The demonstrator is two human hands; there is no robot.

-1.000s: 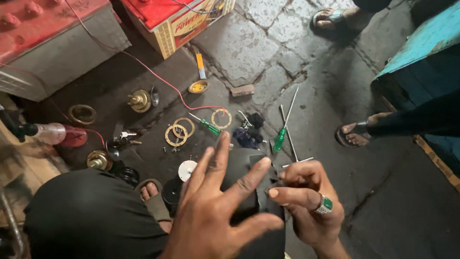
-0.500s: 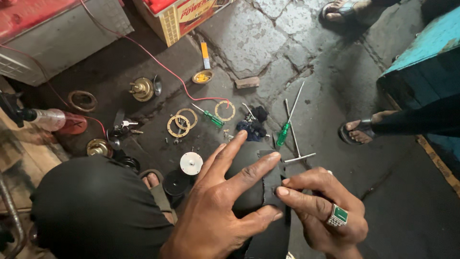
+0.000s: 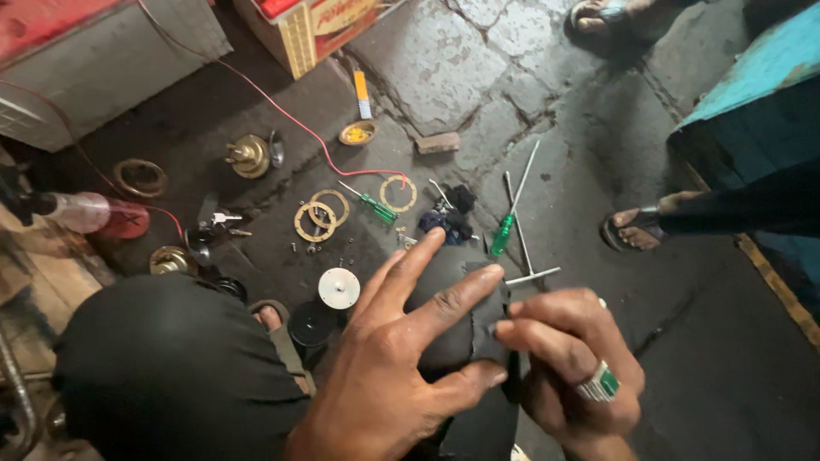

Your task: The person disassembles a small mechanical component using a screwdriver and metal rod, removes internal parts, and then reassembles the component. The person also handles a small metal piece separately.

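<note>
My left hand (image 3: 401, 358) lies over a black rubbery part (image 3: 465, 329), fingers spread across its top and thumb under its lower edge. My right hand (image 3: 568, 363), with a green-stone ring on one finger, pinches the same part's right edge with fingertips meeting my left forefinger. The part is dark and rounded, and much of it is hidden beneath both hands. Its lower piece runs down past the frame's bottom.
On the stone floor lie brass rings (image 3: 318, 215), a green-handled screwdriver (image 3: 504, 232), a T-shaped tool (image 3: 530, 275), a white disc (image 3: 339, 288), a brass fitting (image 3: 248, 155) and a red wire (image 3: 282, 107). My black-clad knee (image 3: 171, 367) fills the lower left. Another person's sandalled foot (image 3: 636, 229) stands right.
The view has tilted a little, and the hands sit lower in frame. My right fingers have closed tighter on the part's right edge; my left hand keeps its hold.
</note>
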